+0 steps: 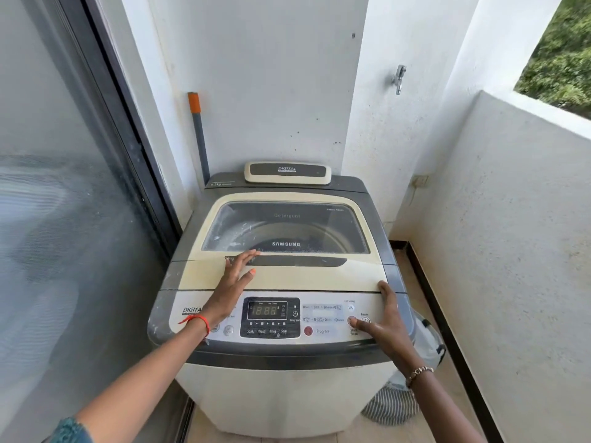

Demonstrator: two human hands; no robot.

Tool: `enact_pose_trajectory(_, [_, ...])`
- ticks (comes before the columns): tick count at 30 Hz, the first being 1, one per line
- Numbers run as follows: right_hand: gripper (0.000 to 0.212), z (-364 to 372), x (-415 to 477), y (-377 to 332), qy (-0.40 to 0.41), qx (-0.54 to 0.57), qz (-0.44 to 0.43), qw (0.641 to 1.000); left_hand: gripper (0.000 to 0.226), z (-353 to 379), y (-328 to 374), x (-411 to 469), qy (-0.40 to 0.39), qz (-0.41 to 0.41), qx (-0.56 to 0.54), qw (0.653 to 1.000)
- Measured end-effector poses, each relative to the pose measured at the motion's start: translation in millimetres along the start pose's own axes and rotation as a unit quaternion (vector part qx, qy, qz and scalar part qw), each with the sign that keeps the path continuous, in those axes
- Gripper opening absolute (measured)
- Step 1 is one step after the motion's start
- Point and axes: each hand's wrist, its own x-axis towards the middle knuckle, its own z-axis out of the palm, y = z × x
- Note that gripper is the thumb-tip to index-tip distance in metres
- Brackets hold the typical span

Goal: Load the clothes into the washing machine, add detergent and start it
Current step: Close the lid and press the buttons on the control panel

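One washing machine (281,394), two hands (235,279) (385,318), one tap (399,79), one pole (200,135), one striped cloth (393,407)

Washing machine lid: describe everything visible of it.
The lid is closed and lies flat on top of the washing machine. It looks like yellowed cream plastic, in two panels with a fold seam across. The rear panel holds a tinted window printed Detergent and SAMSUNG, with whitish smears. A dark grey handle recess sits at the seam. The left hand rests flat on the front panel, fingers reaching the recess. A fingertip of the right hand reaches the lid's front right corner.
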Motion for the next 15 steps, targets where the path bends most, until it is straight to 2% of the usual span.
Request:
enact_pose_trajectory(8, [0.113, 5.3, 14.8, 11.6, 0.004, 0.006, 0.004, 1.000, 0.040, 1.1, 4.4, -0.8, -0.004, -0.003, -0.031, 1.000])
enact_pose_trajectory(15, [0.109, 4.8, 21.7, 13.5, 0.008, -0.028, -0.032, 0.999, 0.036, -0.2, -2.8, 0.8, -0.012, -0.005, -0.037, 0.999])
